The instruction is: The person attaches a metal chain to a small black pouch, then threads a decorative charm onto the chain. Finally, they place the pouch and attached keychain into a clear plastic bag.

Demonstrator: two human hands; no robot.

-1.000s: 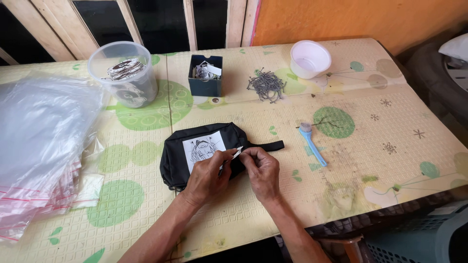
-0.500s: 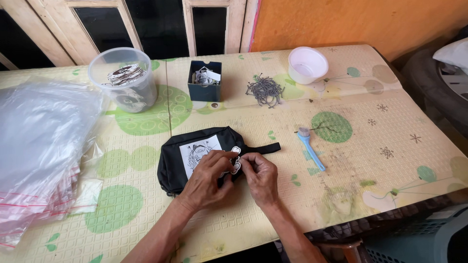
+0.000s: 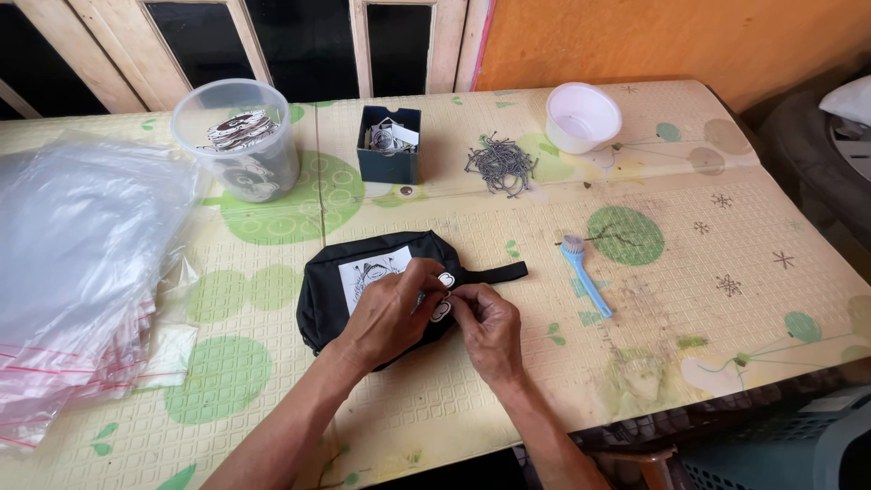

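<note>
A black pouch (image 3: 327, 290) with a white printed patch lies on the table in front of me, its strap pointing right. My left hand (image 3: 390, 313) rests on the pouch and pinches a small white oval tag (image 3: 442, 308) at the zipper end. My right hand (image 3: 490, 327) meets it from the right, fingertips on the same small tag. A second small white tag (image 3: 446, 279) shows just above the fingers. The pouch's right end is hidden under both hands.
A clear tub (image 3: 238, 150) of printed discs stands at the back left, a dark blue box (image 3: 388, 145) of tags beside it, then a heap of metal pins (image 3: 501, 165) and a white bowl (image 3: 582, 116). A blue brush (image 3: 585, 277) lies right of the pouch. Plastic bags (image 3: 82, 263) cover the left.
Both hands have stayed on the pouch's right end. The fingers have closed in on the small white tags, and the thin white piece held up a second ago is no longer raised.
</note>
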